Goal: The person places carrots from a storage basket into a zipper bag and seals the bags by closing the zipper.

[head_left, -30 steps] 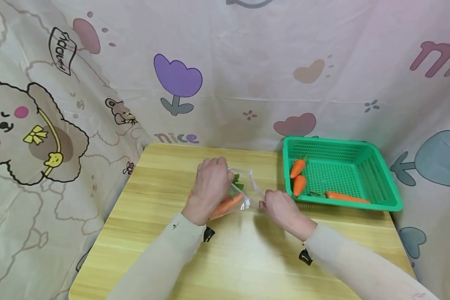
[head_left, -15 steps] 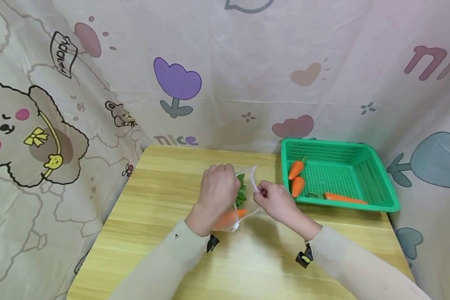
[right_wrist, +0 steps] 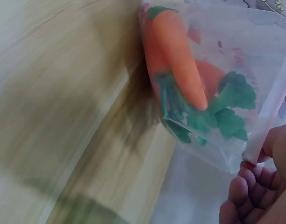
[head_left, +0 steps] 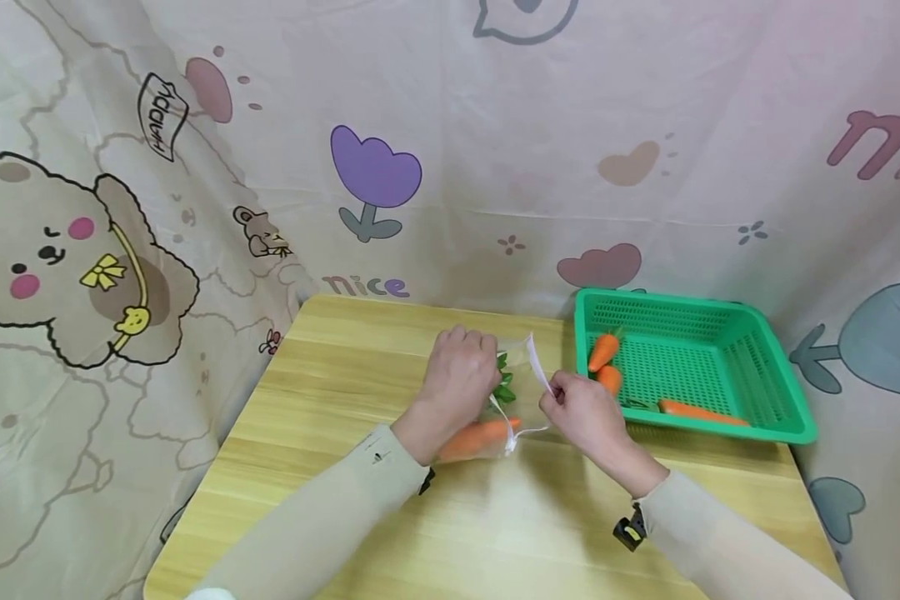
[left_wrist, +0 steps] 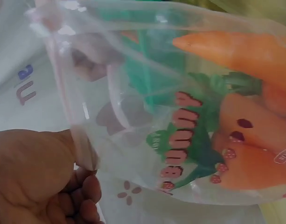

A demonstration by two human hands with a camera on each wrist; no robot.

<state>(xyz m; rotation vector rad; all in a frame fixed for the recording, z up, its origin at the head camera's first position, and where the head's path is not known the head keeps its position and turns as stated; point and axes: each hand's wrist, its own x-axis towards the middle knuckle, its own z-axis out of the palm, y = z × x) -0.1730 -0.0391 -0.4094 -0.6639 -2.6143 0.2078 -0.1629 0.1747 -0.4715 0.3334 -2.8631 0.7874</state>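
Evenly, the left hand [head_left: 461, 371] and right hand [head_left: 587, 417] pinch the opening edge of a clear "BUNNY" zip bag [left_wrist: 182, 126] between thumb and curled fingers, over the wooden table [head_left: 360, 375]. Inside lie bagged carrots [right_wrist: 180, 56] with green leaves [right_wrist: 236, 95]; to its right, a green plastic basket [head_left: 690, 367] holds three loose carrots [head_left: 701, 412].

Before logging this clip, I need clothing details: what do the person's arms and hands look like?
The gloveless left hand and right hand show beyond long cream fabric sleeves, the left bearing a small dark mark. A black device shows at each wrist, the right partly yellow.
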